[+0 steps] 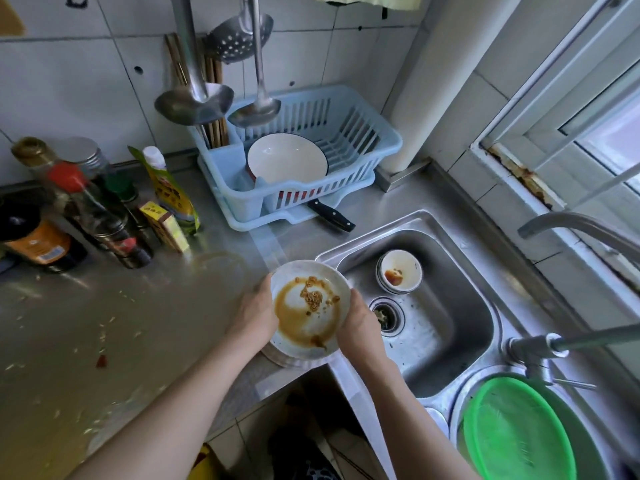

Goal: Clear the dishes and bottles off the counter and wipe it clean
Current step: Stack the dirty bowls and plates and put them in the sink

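Observation:
A white plate (329, 282) smeared with brown sauce and food bits hangs over the counter's right edge, beside the sink. My left hand (254, 315) grips its left rim and my right hand (360, 323) grips its right rim. Small stacked white bowls (407, 263) with red sauce stand in the steel sink (460, 292). Several sauce bottles (93, 216) and a yellow pouch (173, 192) stand at the counter's back left. The steel counter (114, 327) is dirty with crumbs and streaks.
A blue dish rack (349, 181) at the back holds a white bowl (287, 159) and chopsticks; a black-handled knife (332, 214) lies under it. Ladles (194, 102) hang on the wall. A green lid (516, 434) covers the near basin. A tap (554, 221) reaches in from the right.

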